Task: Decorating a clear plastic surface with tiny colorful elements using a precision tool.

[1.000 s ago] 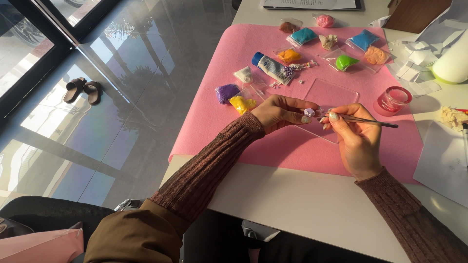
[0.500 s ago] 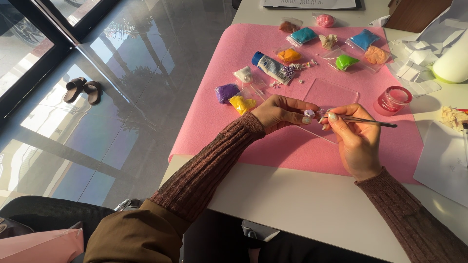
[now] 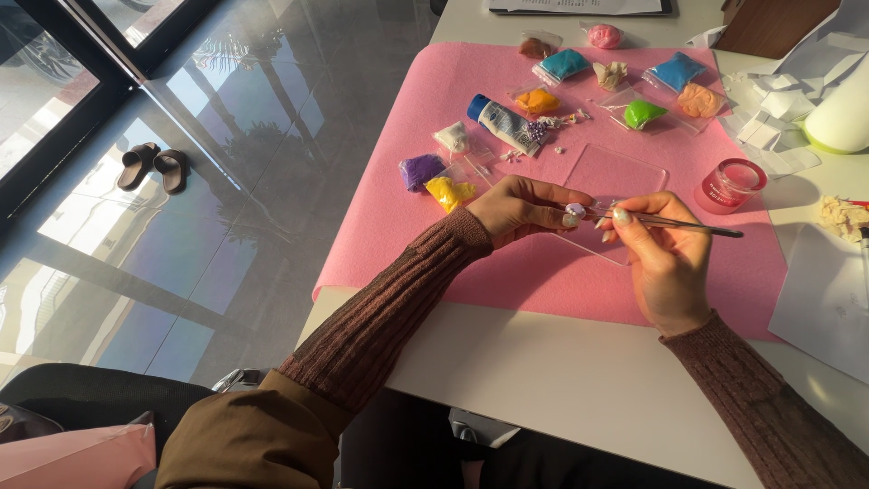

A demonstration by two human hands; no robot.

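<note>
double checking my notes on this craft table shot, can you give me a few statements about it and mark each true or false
1. The right hand holds a thin metal tool. True.
2. The left hand pinches a small pale piece at its fingertips. True.
3. The mat under the hands is green. False: the mat is pink.
4. The red-rimmed jar stands to the left of the left hand. False: it stands on the mat beyond the right hand, to the right.
5. A pair of sandals lies on the floor left of the table. True.
6. The yellow clay sits at the mat's far edge. False: it lies close beside the left hand.
</note>
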